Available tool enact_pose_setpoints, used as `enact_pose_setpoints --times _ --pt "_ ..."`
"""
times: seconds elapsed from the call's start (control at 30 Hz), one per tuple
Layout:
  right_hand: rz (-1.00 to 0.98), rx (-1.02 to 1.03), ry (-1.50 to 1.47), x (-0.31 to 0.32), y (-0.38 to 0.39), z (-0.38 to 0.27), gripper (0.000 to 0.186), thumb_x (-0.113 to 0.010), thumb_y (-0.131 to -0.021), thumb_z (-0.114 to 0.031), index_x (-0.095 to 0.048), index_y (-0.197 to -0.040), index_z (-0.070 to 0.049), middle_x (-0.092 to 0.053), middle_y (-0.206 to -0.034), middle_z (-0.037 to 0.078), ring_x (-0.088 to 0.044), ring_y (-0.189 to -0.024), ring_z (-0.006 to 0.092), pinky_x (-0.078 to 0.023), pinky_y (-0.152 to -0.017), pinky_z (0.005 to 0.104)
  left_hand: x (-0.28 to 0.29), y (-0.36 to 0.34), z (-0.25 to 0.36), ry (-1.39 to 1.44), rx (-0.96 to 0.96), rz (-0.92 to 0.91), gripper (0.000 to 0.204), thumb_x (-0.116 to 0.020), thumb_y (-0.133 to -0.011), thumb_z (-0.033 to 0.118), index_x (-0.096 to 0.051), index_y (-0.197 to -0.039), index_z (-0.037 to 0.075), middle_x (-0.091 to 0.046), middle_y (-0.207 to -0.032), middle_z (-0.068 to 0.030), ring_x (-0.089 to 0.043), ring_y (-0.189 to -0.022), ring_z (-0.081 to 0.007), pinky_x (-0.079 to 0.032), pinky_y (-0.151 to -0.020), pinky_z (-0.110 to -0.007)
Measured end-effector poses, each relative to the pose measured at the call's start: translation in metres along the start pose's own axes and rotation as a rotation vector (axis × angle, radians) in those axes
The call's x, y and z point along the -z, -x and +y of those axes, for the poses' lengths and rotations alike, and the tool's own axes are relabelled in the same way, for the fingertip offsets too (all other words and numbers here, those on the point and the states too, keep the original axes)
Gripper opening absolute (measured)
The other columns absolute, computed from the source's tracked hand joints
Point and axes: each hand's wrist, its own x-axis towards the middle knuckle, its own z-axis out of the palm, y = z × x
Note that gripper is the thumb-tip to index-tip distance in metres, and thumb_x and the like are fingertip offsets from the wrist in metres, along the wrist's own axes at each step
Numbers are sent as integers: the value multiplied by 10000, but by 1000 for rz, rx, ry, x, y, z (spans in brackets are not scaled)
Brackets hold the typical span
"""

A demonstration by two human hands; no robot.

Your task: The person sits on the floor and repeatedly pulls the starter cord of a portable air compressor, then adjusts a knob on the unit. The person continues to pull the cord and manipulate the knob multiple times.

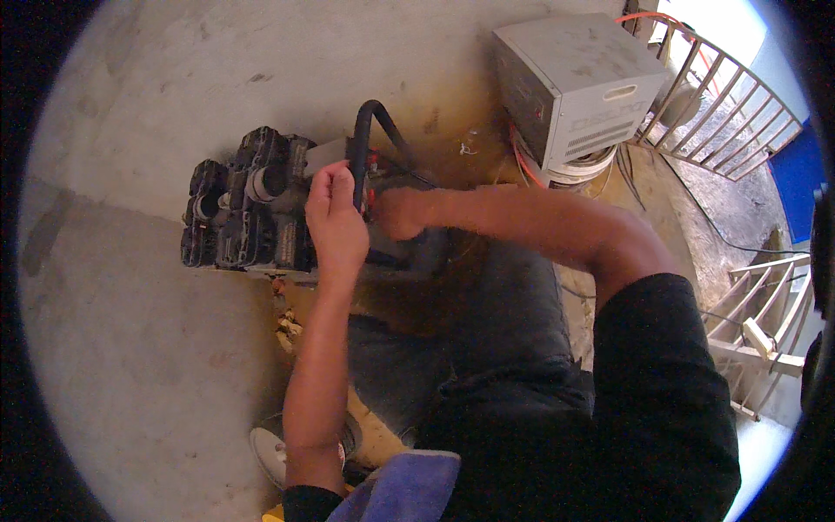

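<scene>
A machine with several black ribbed motor-like heads [261, 178], which looks like an air compressor, stands against the wall at the left. A black bent tube handle [364, 130] rises from its right side. My left hand [337, 222] is closed at the handle's near upright, fingers curled against it. Right beside it, my right hand [396, 214] is closed low down at a small red part [369, 198] under the handle. What its fingers hold is hidden behind the hand. Next to the handle sits a grey box [327, 157] on the machine.
A grey metal cabinet [600, 78] stands on a round coiled base [584, 165] at the far right, with orange hose [648, 16] behind. Metal railings [713, 104] line the right side. Dark cables cross the floor. A purple cloth [404, 487] hangs at my front, near a round pale object [268, 452].
</scene>
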Motion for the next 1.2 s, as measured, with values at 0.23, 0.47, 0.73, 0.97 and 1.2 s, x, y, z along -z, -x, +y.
enact_pose_setpoints --times 0.23,0.47,0.73,0.97,1.2 --pt "66 -529 -347 33 21 -54 202 -592 -783 -148 -685 -914 -24 -692 -913 201 -689 -868 377 -563 -717 458 6 2 1 31 14 14 280 -495 -1003 265 -590 -1066 10 -599 -814 -17 -526 -662 -92 -427 -589 -257" --pt "254 -753 -270 14 18 -70 318 -503 -892 -274 -578 -1089 -35 -686 -883 187 -682 -819 400 -556 -710 482 6 4 -1 29 -25 -24 278 -472 -1013 252 -593 -1075 9 -666 -904 -34 -533 -675 -92 -436 -604 -250" --pt "352 -939 -489 -49 39 -56 212 -601 -863 -209 -605 -972 -28 -664 -847 219 -661 -807 401 -528 -716 500 1 6 9 -67 -20 -34 275 -460 -1020 245 -595 -1091 15 -580 -779 -6 -489 -648 -71 -413 -586 -235" --pt "555 -1157 -874 -114 94 -67 158 -601 -852 -158 -652 -850 -8 -672 -866 202 -646 -846 401 -512 -733 484 1 13 22 -188 -13 55 261 -462 -1018 241 -577 -1117 29 -549 -737 12 -453 -622 -55 -364 -551 -220" --pt "1020 -817 -1235 -99 62 -76 132 -607 -847 -37 -645 -972 -15 -659 -879 178 -647 -816 359 -514 -710 394 8 15 20 -433 -62 48 334 -439 -1006 322 -543 -1150 39 -550 -784 -14 -458 -669 -74 -364 -586 -226"
